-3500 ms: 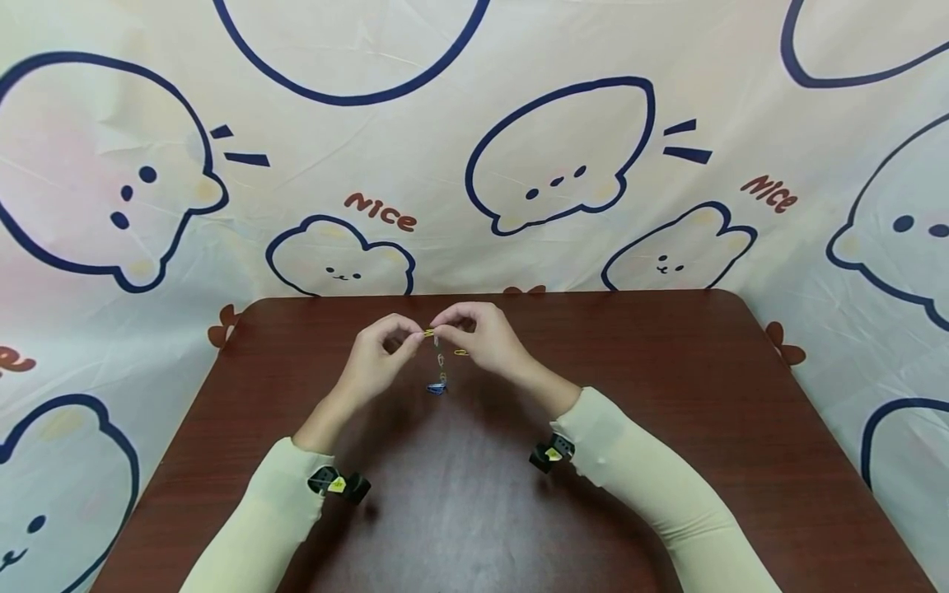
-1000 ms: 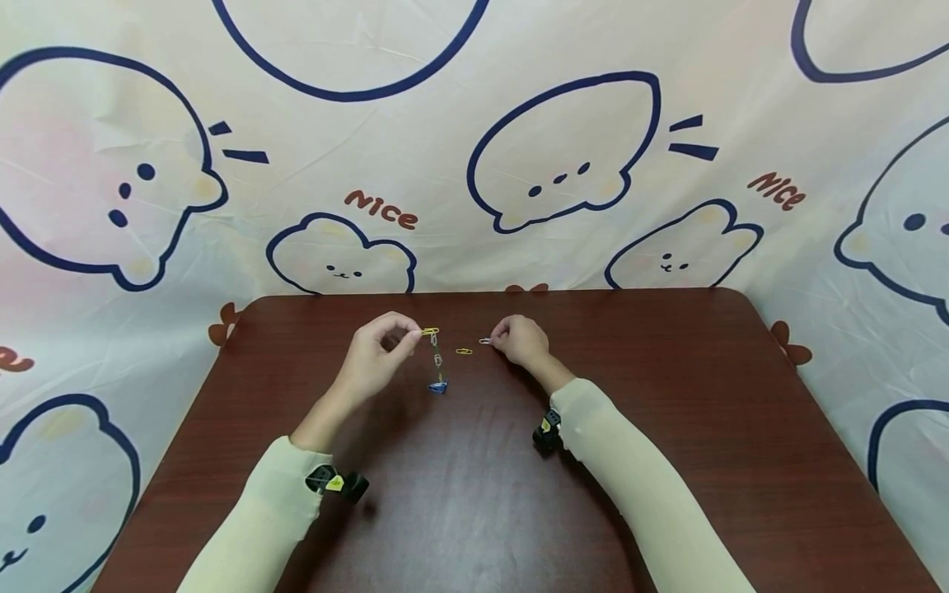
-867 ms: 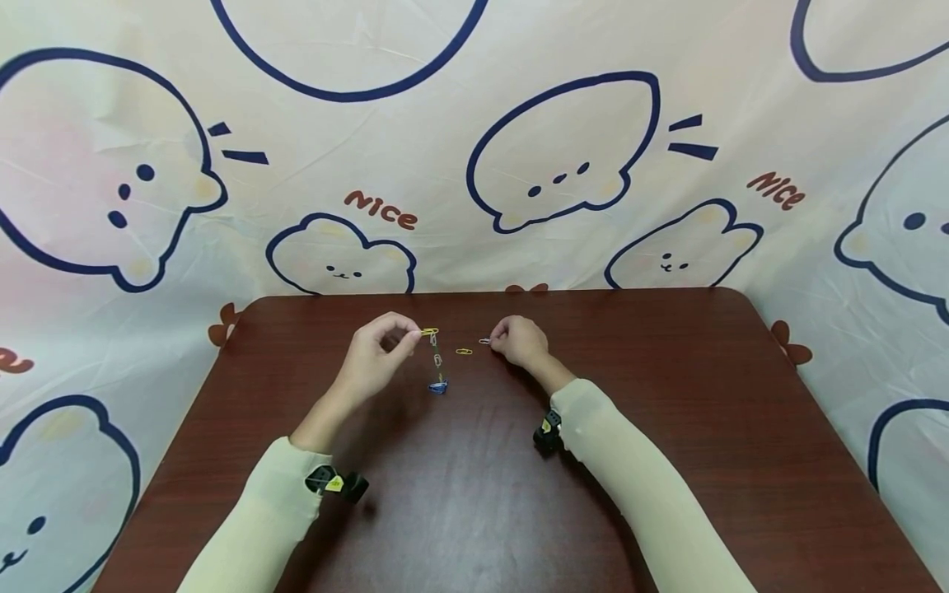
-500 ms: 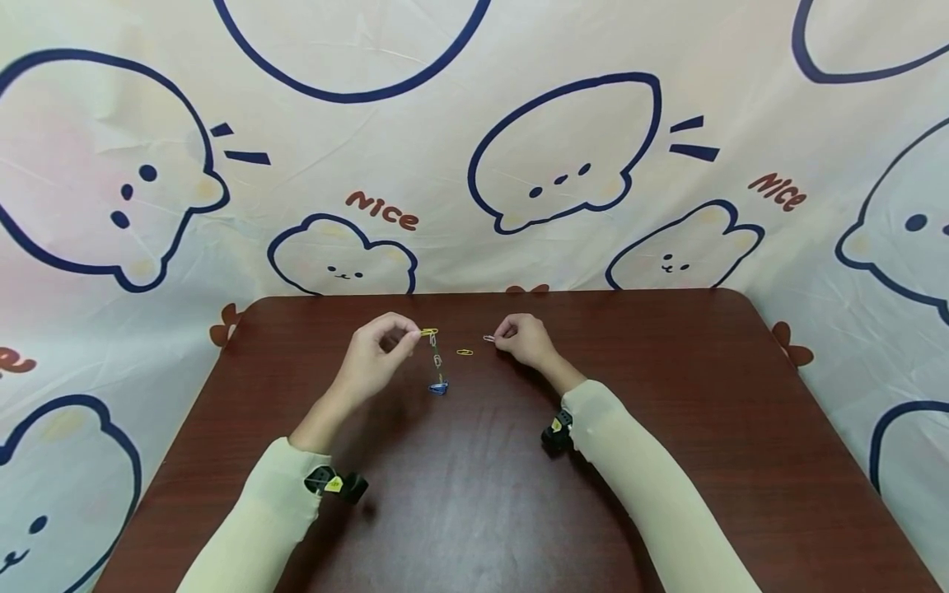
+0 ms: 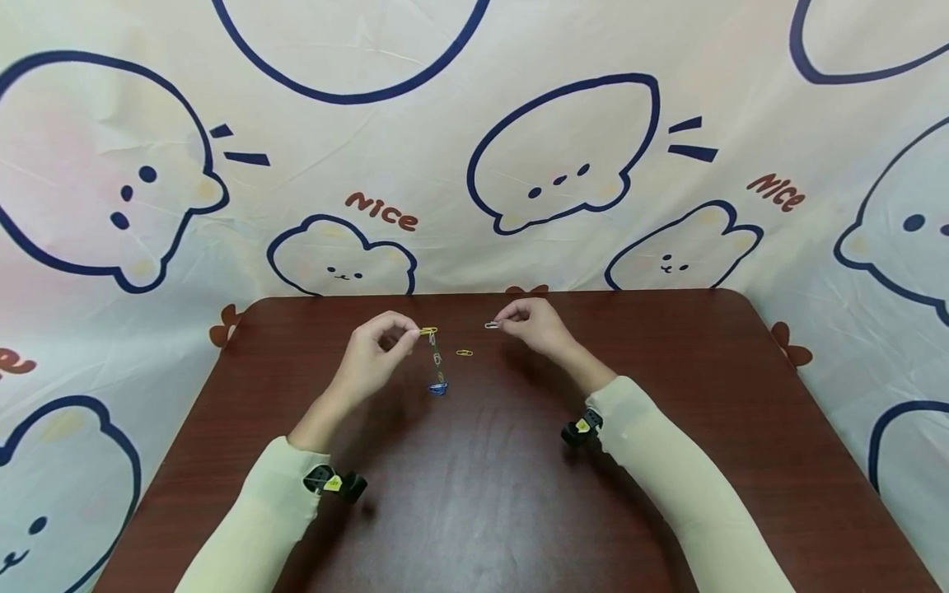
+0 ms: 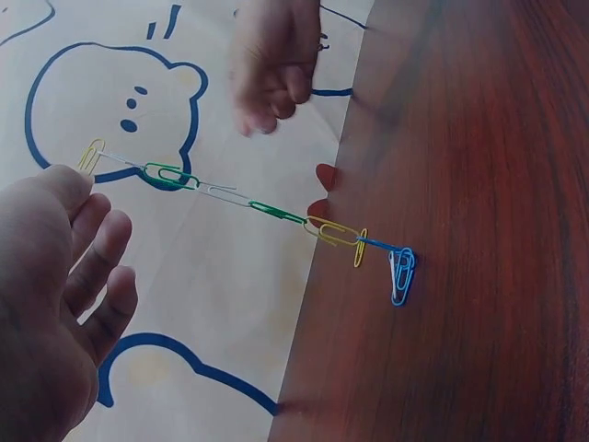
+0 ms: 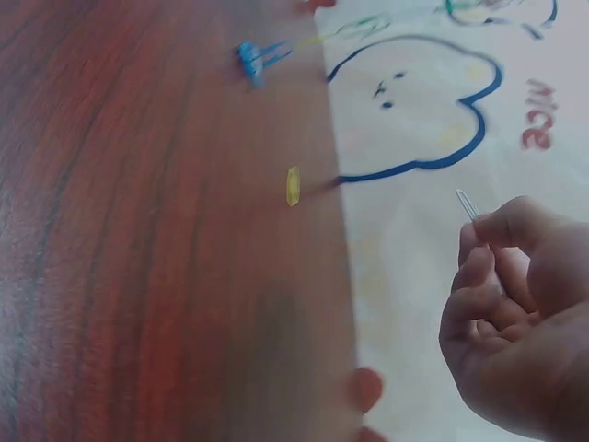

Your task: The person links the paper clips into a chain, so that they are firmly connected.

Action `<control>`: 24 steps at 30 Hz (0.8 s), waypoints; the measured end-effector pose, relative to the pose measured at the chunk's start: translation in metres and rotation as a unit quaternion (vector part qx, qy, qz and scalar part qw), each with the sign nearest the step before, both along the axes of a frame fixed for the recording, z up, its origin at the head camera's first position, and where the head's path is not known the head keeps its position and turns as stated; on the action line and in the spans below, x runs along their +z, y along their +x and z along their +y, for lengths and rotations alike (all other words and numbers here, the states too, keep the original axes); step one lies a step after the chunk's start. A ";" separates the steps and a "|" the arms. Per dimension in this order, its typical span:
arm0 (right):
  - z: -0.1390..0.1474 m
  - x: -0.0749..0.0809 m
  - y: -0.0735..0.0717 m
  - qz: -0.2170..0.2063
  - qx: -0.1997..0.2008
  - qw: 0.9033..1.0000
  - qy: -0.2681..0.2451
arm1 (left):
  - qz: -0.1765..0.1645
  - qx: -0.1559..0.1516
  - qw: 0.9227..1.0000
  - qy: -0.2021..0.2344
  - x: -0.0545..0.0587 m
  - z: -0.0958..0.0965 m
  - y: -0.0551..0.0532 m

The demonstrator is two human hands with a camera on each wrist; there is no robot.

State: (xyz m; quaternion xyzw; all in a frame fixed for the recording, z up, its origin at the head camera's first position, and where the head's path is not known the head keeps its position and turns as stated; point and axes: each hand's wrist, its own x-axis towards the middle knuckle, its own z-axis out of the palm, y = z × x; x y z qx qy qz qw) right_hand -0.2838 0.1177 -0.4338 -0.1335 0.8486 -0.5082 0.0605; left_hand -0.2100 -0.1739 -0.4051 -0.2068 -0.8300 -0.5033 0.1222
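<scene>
My left hand (image 5: 381, 350) pinches a yellow paper clip (image 6: 90, 157) at the top of a hanging chain of linked paper clips (image 6: 221, 192). White, green and yellow clips follow one another down the chain. Several blue paper clips (image 6: 402, 274) bunch at its lower end, close over the table. To the right, my right hand (image 5: 539, 325) pinches a white paper clip (image 7: 467, 203) between thumb and index finger, its rounded end sticking out. A loose yellow paper clip (image 5: 464, 352) lies on the table between the chain and my right hand.
The dark brown wooden table (image 5: 474, 494) reaches to a pale cartoon-printed cloth (image 5: 445, 165) hanging behind and at both sides. Each wrist wears a small black camera, one on the left sleeve (image 5: 337, 483) and one on the right sleeve (image 5: 582, 428).
My right hand has left the chain, reached down to the table at the right, and now lifts with a white paper clip in its fingers. My left hand keeps holding the chain nearly still.
</scene>
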 end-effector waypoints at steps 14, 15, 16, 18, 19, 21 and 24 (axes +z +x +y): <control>-0.023 0.045 0.028 -0.026 0.027 0.997 -0.073 | -0.004 -0.002 1.000 0.001 0.000 0.000 0.001; -0.026 0.047 0.030 -0.026 0.034 0.996 -0.080 | -0.002 -0.002 1.000 0.000 0.000 0.000 0.000; -0.029 0.050 0.032 -0.025 0.041 0.995 -0.085 | -0.001 -0.002 1.000 0.000 0.000 0.000 0.000; -0.036 0.053 0.036 -0.025 0.050 0.994 -0.093 | 0.001 -0.001 1.000 0.000 0.000 0.000 0.000; -0.039 0.055 0.038 -0.025 0.052 0.994 -0.096 | 0.001 -0.002 1.000 0.001 0.000 0.000 0.000; -0.045 0.058 0.040 -0.027 0.055 0.993 -0.099 | 0.000 -0.002 1.000 0.003 0.000 0.000 -0.001; -0.053 0.061 0.043 -0.029 0.060 0.992 -0.104 | -0.004 -0.004 1.000 0.006 0.000 0.000 -0.001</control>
